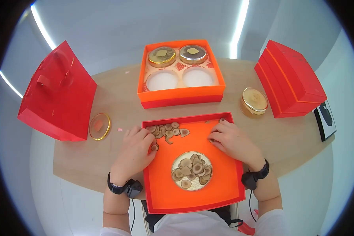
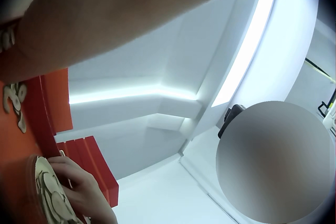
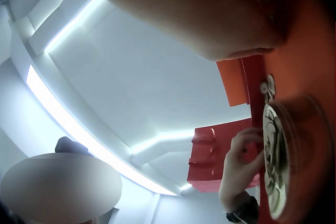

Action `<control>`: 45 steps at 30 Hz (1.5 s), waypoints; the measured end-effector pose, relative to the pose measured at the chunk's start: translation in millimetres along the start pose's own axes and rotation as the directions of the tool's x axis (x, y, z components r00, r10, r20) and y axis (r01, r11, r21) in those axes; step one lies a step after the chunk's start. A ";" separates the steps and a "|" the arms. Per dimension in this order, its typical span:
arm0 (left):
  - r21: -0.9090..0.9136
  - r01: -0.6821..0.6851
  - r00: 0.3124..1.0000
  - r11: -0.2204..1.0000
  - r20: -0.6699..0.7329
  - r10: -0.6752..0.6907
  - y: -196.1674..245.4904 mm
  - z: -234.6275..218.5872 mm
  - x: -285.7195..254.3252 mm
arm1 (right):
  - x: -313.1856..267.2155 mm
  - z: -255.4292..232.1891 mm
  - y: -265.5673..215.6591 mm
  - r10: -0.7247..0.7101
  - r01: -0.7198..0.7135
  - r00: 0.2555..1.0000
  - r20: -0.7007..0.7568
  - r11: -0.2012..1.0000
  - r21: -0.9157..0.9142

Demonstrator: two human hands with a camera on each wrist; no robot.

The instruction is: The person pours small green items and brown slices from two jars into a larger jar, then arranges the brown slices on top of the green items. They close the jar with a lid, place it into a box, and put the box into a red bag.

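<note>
My left hand [image 1: 134,148] reaches over the left wall of a shallow tray [image 1: 157,196], orange inside with red walls, its bent fingers among thin brown dried slices [image 1: 161,131] piled in the far left corner. One slice [image 1: 154,147] shows by its thumb. Over the tray's right wall, my right hand [image 1: 233,141] has its fingertips down near the far right corner. A slice [image 1: 211,140] peeks out at these fingertips and another [image 1: 222,120] lies beyond the knuckles. Between the hands stands a round clear jar [image 1: 174,185], heaped with similar slices.
Behind the tray, an orange box [image 1: 181,96] holds two lidded jars and two round white hollows. A gold-rimmed lid [image 1: 100,126] lies at left near a red bag [image 1: 59,98]. At right are a closed jar [image 1: 254,102], red boxes [image 1: 291,80] and a black-and-white box [image 1: 325,120].
</note>
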State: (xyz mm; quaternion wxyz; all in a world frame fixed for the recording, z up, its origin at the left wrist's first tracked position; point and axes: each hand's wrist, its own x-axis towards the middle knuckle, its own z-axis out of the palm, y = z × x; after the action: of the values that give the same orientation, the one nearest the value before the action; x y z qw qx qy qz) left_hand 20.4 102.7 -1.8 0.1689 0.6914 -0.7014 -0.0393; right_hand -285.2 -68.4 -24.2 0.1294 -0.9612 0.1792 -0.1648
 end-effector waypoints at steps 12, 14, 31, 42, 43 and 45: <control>-0.501 -0.177 0.967 0.847 0.070 0.244 21.5 -20.1 2.5 | 2.5 0.9 -0.4 -0.018 0.016 0.998 -0.060 0.999 -0.036; -0.568 -0.234 0.941 0.789 0.073 0.331 29.6 -16.7 1.6 | 2.7 0.5 -0.5 -0.016 0.014 0.998 -0.059 0.999 -0.041; -0.532 -0.305 0.900 0.790 0.110 0.421 33.8 13.7 -0.9 | 6.6 -15.1 -13.8 0.086 -0.082 0.995 -0.057 0.994 0.068; -0.554 -0.243 0.936 0.796 0.082 0.342 25.3 12.5 2.7 | 2.1 -36.0 -44.7 -0.170 0.089 0.978 0.124 0.868 0.488; -0.542 -0.240 0.940 0.805 0.079 0.333 24.6 11.8 3.0 | 2.0 -34.4 -46.2 -0.200 0.111 0.971 0.128 0.860 0.497; -0.535 -0.226 0.946 0.814 0.078 0.314 23.7 10.4 3.2 | 0.9 -29.3 -46.4 -0.222 0.127 0.963 0.150 0.871 0.475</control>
State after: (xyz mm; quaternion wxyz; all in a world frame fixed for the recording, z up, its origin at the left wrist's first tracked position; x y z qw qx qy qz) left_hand -5.3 98.7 -4.1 0.2953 0.5077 -0.7669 -0.2587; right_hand -281.0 -32.5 17.1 0.3557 -0.9267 0.0330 -0.1163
